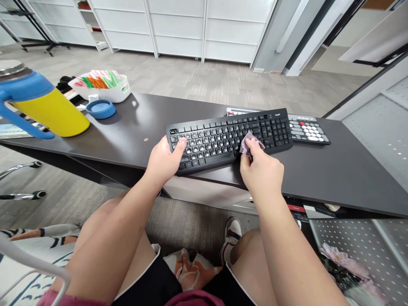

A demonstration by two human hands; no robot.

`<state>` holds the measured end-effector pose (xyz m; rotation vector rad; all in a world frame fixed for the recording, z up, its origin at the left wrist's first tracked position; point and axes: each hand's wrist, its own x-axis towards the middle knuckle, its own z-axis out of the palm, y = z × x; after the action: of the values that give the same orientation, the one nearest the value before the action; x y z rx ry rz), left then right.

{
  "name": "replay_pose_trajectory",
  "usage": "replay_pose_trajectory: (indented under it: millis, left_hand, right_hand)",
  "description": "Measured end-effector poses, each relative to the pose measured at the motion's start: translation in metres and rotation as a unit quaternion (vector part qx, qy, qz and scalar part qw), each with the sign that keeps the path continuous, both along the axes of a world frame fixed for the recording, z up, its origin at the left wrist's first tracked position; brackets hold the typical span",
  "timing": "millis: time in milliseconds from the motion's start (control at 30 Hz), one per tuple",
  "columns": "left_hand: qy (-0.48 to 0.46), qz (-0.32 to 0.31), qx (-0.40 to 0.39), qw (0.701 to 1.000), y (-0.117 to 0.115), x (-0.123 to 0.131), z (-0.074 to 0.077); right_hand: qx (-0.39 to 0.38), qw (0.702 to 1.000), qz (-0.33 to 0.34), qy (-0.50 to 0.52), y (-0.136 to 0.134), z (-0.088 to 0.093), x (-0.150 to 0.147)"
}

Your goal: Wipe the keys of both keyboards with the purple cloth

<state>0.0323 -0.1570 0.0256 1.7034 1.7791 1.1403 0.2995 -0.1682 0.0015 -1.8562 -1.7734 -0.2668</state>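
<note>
A black full-size keyboard (219,142) is held tilted over the front part of the dark desk. My left hand (165,159) grips its left end, thumb on top of the keys and the other fingers hidden underneath. In my right hand (263,168) is a small crumpled purple patterned cloth (250,143), pinched between thumb and fingers and pressed on the keys right of the middle. Behind the black keyboard lies a second keyboard (307,129) with grey, white and red round keys, partly covered by it.
On the desk (334,170), a yellow and blue tumbler (47,102) stands at the left. Near it are a round blue lid (100,109) and a white basket (121,89) of colourful packets. A perforated panel (392,114) rises at the right end. White cabinets (178,29) line the back.
</note>
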Motion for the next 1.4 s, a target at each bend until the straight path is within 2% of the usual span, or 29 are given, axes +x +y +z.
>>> replay_pose_trajectory:
  millis: [333, 1400]
  left_hand:
    - [-0.004, -0.011, 0.01, 1.0, 0.0017, -0.0011, -0.0029]
    - [0.005, -0.004, 0.003, 1.0, -0.0012, 0.0026, 0.0022]
  right_hand:
    - [-0.005, 1.0, 0.001, 0.0, -0.0009, 0.0007, -0.0005]
    - [-0.017, 1.0, 0.0, -0.003, -0.0021, 0.0028, -0.0011]
